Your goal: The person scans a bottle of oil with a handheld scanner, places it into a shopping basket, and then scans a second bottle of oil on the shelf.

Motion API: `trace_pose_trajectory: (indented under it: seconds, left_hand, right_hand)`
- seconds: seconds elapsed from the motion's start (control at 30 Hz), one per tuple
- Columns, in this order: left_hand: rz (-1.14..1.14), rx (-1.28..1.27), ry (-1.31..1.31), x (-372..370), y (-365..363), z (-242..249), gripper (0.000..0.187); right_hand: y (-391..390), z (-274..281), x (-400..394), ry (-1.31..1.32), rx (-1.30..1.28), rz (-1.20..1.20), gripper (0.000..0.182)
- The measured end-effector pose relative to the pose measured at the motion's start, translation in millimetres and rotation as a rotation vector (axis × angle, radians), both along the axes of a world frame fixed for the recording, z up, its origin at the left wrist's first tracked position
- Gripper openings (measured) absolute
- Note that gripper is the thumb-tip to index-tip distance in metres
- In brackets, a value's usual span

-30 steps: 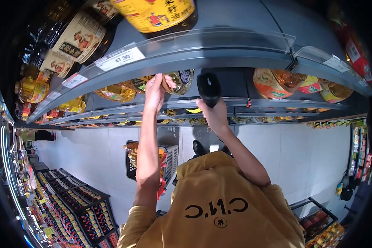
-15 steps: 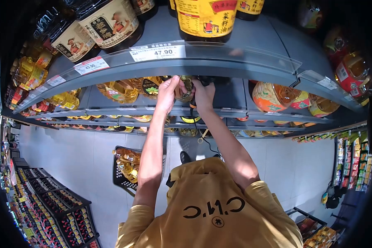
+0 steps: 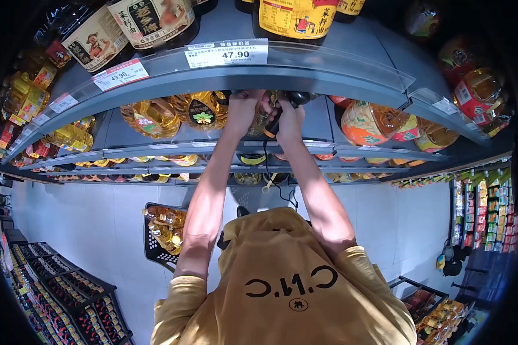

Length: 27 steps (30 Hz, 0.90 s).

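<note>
Under the upper shelf lip, my left hand (image 3: 244, 109) is closed around the side of a clear, greenish-tinted bottle (image 3: 258, 124). My right hand (image 3: 291, 118), close beside it, wraps round a black corded device (image 3: 274, 125) with an orange ring at its lower end. A thin black cord (image 3: 265, 158) hangs from that end. The shelf lip and my fingers hide the upper parts, so the device's exact kind does not show. Left of my hands stand golden oil bottles (image 3: 202, 110); a round oil bottle with an orange label (image 3: 367, 123) is to the right.
Above, the shelf edge (image 3: 224, 80) crosses in front, with a price tag (image 3: 230, 54) and large oil bottles (image 3: 296, 20). A black basket (image 3: 155, 261) holding oil bottles is on the floor (image 3: 98, 213) at left. Racks of dark bottles (image 3: 80, 282) stand lower left.
The view has shifted slightly. My hands have turned inward around the bottle, and more of the black device now shows beside my right hand.
</note>
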<state>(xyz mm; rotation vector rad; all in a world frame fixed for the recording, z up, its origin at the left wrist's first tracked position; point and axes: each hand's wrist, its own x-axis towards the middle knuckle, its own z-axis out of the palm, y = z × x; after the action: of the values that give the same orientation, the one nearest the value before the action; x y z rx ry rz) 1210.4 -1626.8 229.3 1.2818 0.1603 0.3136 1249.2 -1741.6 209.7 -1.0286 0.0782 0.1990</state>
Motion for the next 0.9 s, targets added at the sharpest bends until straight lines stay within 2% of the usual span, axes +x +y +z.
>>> trace_pose_trajectory:
  seconds: [0.2, 0.5, 0.6, 0.7, 0.73, 0.83, 0.9]
  left_hand:
    - [-0.002, -0.117, -0.106, 7, -5, 6, 0.021]
    - [0.013, -0.117, 0.026, 6, -21, 35, 0.017]
    - [-0.024, -0.093, 0.08, 4, -24, 49, 0.016]
    - [0.032, -0.001, 0.163, -7, -35, 68, 0.015]
    - [0.073, 0.005, 0.155, -14, -44, 79, 0.015]
    - [0.014, 0.06, 0.146, -23, -47, 79, 0.019]
    - [0.012, 0.024, 0.18, -28, -51, 77, 0.028]
  right_hand:
    - [-8, 12, 1, 0.023, 0.027, 0.004, 0.014]
    - [-27, 35, 0, 0.115, 0.167, 0.064, 0.013]
    - [-36, 37, 2, 0.138, 0.223, 0.114, 0.015]
    - [-46, 39, -1, 0.166, 0.265, 0.153, 0.015]
    - [-49, 49, -7, 0.152, 0.254, 0.148, 0.016]
    - [-61, 52, -13, 0.153, 0.25, 0.205, 0.01]
    - [-68, 51, -17, 0.191, 0.266, 0.206, 0.014]
